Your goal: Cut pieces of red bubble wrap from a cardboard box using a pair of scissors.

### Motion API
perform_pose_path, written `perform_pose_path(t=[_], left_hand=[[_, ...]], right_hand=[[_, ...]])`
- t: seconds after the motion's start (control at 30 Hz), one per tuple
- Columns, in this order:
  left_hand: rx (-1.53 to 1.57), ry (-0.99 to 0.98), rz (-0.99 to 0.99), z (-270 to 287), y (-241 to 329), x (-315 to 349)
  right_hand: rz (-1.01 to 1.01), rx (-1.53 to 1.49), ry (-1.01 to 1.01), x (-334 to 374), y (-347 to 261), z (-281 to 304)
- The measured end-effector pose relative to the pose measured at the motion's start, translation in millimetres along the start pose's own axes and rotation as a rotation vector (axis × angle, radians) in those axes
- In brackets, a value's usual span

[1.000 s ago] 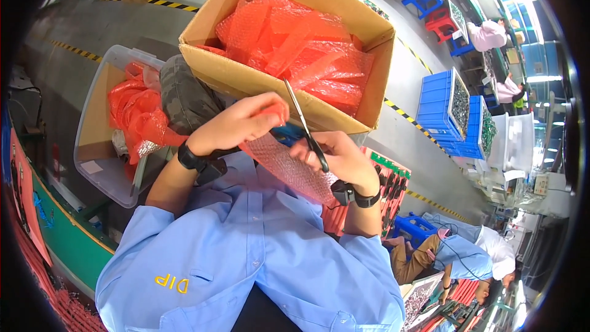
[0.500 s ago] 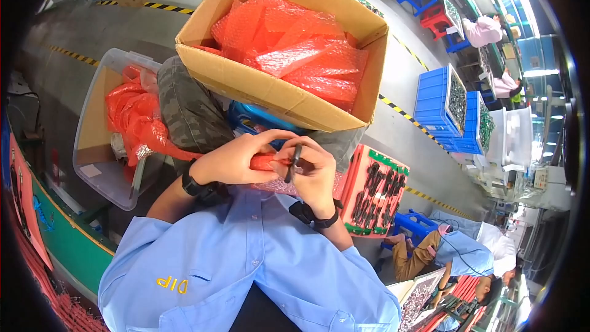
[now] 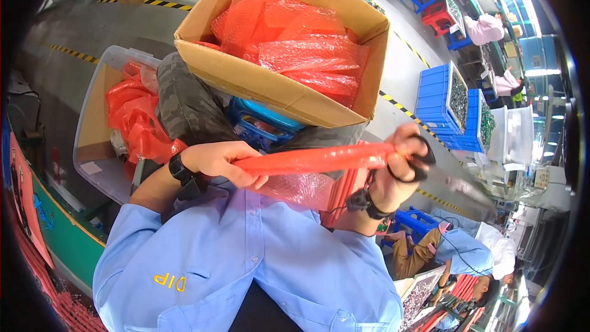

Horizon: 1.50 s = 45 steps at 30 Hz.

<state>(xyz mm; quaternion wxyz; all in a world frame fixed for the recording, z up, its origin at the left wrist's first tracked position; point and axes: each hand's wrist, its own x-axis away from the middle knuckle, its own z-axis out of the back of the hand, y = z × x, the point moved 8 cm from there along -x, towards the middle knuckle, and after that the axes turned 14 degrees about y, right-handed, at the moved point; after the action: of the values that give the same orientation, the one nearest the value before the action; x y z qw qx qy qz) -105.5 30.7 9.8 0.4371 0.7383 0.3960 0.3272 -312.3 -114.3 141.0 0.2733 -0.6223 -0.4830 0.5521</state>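
A red plastic bubble-wrap strip (image 3: 319,158), bunched lengthwise, stretches between my two hands above my lap. My left hand (image 3: 221,161) is closed around its left end. At the other end my right hand (image 3: 396,181) pinches the strip while carrying scissors (image 3: 423,158) with black loop handles; their blades are smeared by motion. Beneath the strip lies a sheet of pale pink bubble wrap (image 3: 301,190). In front of me a cardboard box (image 3: 264,89) holds more red bubble-wrap pieces (image 3: 307,55).
On my left a clear plastic bin (image 3: 92,169) contains crumpled red wrap (image 3: 144,138). A blue stool (image 3: 270,117) shows below the box. Pink foam (image 3: 350,190) lies behind my right wrist. Blue crates (image 3: 436,101) stand at right; a co-worker in a blue shirt (image 3: 470,252) sits lower right.
My right hand has swung away to the right with the scissors, drawing the red strip out straight between my hands. The strip no longer trails into the bin. My left hand has shifted slightly left.
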Motion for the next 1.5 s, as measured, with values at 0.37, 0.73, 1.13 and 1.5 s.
perform_pose_path(t=[0.37,0.73,1.13,1.5], left_hand=[[0.048,0.375,0.013,26.8,-13.2,-10.3],[0.149,0.601,-0.239,68.8,9.7,-24.7],[-0.091,0.645,-0.229,49.4,26.3,-46.4],[-0.137,0.684,-0.242,57.8,25.9,-48.2]], right_hand=[[-0.222,0.331,-0.106,-44.5,57.5,0.4],[-0.335,0.691,-0.521,28.3,61.3,15.5],[-0.436,0.769,-0.934,80.2,111.3,-37.9],[-0.482,0.814,-0.810,68.9,112.4,-38.6]])
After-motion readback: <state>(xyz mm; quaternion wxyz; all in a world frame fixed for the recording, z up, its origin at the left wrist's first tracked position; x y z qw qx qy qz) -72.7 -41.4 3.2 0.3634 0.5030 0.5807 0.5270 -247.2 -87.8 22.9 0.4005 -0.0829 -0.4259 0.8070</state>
